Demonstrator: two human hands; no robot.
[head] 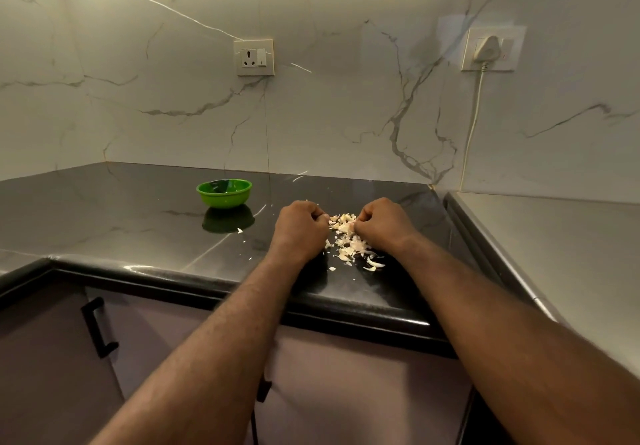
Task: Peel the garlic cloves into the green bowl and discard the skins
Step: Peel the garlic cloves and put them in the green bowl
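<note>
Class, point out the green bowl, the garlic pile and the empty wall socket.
green bowl (225,199), head view, outer wall.
garlic pile (350,241), head view, middle of the pile.
empty wall socket (254,57), head view, white faceplate.

1. One green bowl (224,193) standing.
2. Two hands showing: left hand (300,226), right hand (382,224).
3. Two wall sockets (255,57) (507,48) showing, one plug (486,48) sitting in.
4. Garlic skins (349,240) lying in one heap, too many for counting.

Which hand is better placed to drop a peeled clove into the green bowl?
Left, probably. The green bowl sits left of and beyond the left hand; the right hand, across the garlic pile, would have to cross over.
</note>
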